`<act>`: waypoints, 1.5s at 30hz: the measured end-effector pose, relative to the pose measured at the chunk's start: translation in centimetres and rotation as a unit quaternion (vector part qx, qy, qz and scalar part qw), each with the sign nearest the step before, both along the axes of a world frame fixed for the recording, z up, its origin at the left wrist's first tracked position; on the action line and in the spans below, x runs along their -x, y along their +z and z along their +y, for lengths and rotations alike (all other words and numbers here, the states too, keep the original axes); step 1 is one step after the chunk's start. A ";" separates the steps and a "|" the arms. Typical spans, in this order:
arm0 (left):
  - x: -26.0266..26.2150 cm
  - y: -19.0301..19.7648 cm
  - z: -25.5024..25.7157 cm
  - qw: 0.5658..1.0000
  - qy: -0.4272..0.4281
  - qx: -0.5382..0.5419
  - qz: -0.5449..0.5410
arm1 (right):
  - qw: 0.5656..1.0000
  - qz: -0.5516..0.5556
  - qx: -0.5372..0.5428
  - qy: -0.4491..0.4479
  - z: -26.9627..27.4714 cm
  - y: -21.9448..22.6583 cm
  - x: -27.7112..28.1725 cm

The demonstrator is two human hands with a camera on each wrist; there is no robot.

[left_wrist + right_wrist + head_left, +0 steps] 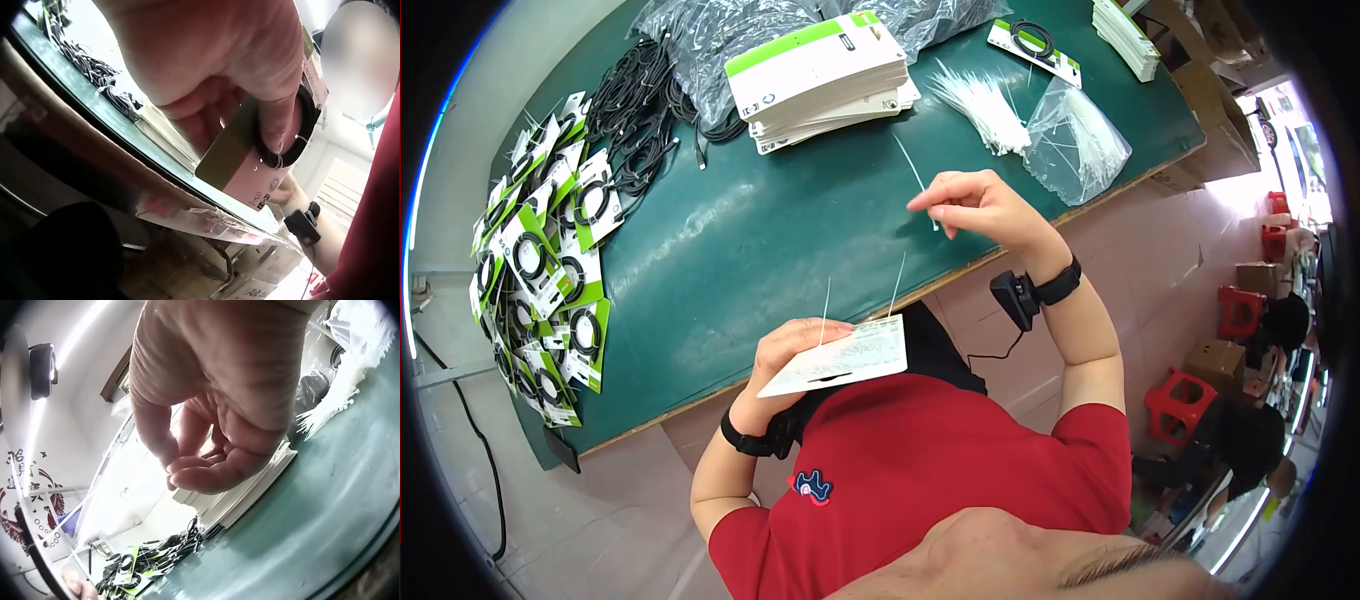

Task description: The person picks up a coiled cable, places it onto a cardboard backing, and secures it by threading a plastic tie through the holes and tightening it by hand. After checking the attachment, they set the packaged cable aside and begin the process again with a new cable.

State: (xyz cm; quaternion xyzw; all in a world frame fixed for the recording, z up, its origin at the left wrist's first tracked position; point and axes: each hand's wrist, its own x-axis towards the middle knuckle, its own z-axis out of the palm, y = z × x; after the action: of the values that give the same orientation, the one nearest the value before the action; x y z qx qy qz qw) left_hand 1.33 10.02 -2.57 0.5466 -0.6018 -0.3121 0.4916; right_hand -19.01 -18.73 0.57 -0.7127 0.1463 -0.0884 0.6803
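Observation:
My left hand [792, 345] grips a white-and-green packaging card [840, 360] close to the body, in front of the table edge. In the left wrist view a coiled black cable [306, 119] lies against the card's other face, under the thumb. Two thin white cable ties stick up from the card in the head view. Over the table's near side, my right hand [990, 212] has its fingertips drawn together. It pinches another white cable tie [908, 160], whose long tail points away; the fingers partly hide it.
Carded cables [540, 260] are heaped at the left of the green table [730, 270]. Behind are loose black cables [635, 110], a stack of cards [820, 75], and a bundle of white ties [980, 105] beside a clear bag [1075, 145]. Red stools [1180, 405] stand at right.

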 end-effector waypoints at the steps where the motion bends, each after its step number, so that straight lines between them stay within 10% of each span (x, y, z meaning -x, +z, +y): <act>1: 0.0 0.0 0.0 1.000 -0.005 -0.002 0.003 | 1.000 0.001 -0.002 0.001 0.3 -0.3 0.0; 6: 0.2 0.0 0.1 1.000 -0.014 -0.009 0.001 | 0.987 -0.012 0.158 -0.022 2.1 -3.1 -0.9; 12: 0.0 0.2 0.3 1.000 -0.019 0.021 -0.003 | 0.824 -0.065 0.559 -0.067 3.4 -4.0 -1.3; 20: 0.4 0.7 0.3 0.994 0.014 0.069 -0.078 | 0.771 -0.069 0.621 -0.121 4.7 0.9 -1.4; 25: 0.9 1.6 0.1 0.984 0.015 0.134 -0.119 | 0.876 -0.191 0.395 -0.202 6.6 3.9 -1.0; 28: 0.9 1.9 0.0 0.977 -0.007 0.167 -0.136 | 0.971 -0.142 -0.034 -0.188 7.9 4.6 -1.5; 45: 1.1 2.6 -0.6 0.961 -0.035 0.204 -0.182 | 0.985 -0.024 -0.053 -0.162 8.1 1.1 -3.6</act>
State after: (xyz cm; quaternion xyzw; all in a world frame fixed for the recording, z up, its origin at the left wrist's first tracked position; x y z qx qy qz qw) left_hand 0.20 9.45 0.06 0.4607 -0.7511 -0.0948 0.4633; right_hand -15.41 -10.68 1.69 -0.6405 0.2481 -0.2062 0.6969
